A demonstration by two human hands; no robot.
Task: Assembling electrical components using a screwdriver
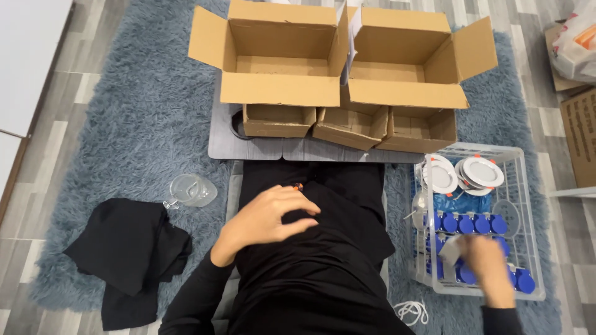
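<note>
Right hand [490,268] down inside the white crate [528,186], fingers closed on a small grey-white piece [452,247] among the blue-capped parts [472,223]. Left hand [267,217] resting loosely curled and empty on the black-clad lap. Best lifted straight up, clear of the crate's wire walls and neighbouring caps. Round white lamps [462,174] stacked at the crate's far end; open cardboard boxes [341,68] waiting on the low table's [223,142] far edge, well apart from both hands.
</note>
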